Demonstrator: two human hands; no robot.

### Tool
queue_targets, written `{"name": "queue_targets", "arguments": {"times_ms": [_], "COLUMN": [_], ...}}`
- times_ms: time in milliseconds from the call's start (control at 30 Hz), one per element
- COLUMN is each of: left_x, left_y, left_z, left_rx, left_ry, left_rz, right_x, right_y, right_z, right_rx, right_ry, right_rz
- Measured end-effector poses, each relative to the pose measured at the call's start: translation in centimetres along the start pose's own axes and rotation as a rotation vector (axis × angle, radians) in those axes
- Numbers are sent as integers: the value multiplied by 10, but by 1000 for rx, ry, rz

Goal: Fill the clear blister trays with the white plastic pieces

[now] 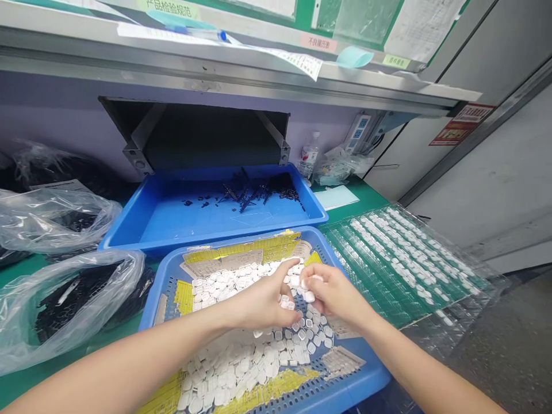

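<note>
Pinching white pieces [309,296], right hand [338,292] just beside widely spread left hand [264,299].

A green counter [373,194] carries everything here. Toward the back stands a wide blue bin [172,201], with a lighter blue basket [373,376] in front of it, whose underside is hidden. Clear plastic bags [131,265] sit along the left. To the right, a transparent ribbed tray [357,282] lies flat, reaching past the counter's edge. Behind that tray are a pale blue sheet [337,197], a bottle [308,156] and a crumpled bag [338,165]
</note>
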State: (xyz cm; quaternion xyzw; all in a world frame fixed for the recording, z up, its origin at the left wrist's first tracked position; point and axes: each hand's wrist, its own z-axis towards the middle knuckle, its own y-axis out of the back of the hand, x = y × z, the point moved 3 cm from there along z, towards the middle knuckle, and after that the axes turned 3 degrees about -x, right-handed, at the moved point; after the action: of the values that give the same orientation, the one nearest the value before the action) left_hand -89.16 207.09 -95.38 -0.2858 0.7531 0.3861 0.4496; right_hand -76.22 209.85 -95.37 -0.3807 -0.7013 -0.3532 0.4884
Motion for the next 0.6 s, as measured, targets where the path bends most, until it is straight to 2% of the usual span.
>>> {"name": "queue_targets", "arguments": {"times_ms": [100,167,233,300,400,500,600], "left_x": [-3,-5,-6,-8,-9,-7,-4], "left_y": [1,1,1,2,2,1,0], "left_z": [-1,-2,-2,-2,-1,0,1], "left_rx": [16,40,43,1,-66,-89,-88], "left_ry": [-13,-33,-48,-89,-182,-220,-216], "left_rz": [-23,-45,-71,-49,53,104,66], "right_x": [-1,0,-1,-2,-4,-4,5], "right_y": [9,11,11,10,10,9,5], "right_z": [-3,-6,-8,-8,-6,-5,-7], "right_rx": [-15,1,48,100,107,112,153], "right_ry": [-99,-140,-170,-159,-98,-35,157], "right_rz": [441,651,766,787,617,220,-176]}}
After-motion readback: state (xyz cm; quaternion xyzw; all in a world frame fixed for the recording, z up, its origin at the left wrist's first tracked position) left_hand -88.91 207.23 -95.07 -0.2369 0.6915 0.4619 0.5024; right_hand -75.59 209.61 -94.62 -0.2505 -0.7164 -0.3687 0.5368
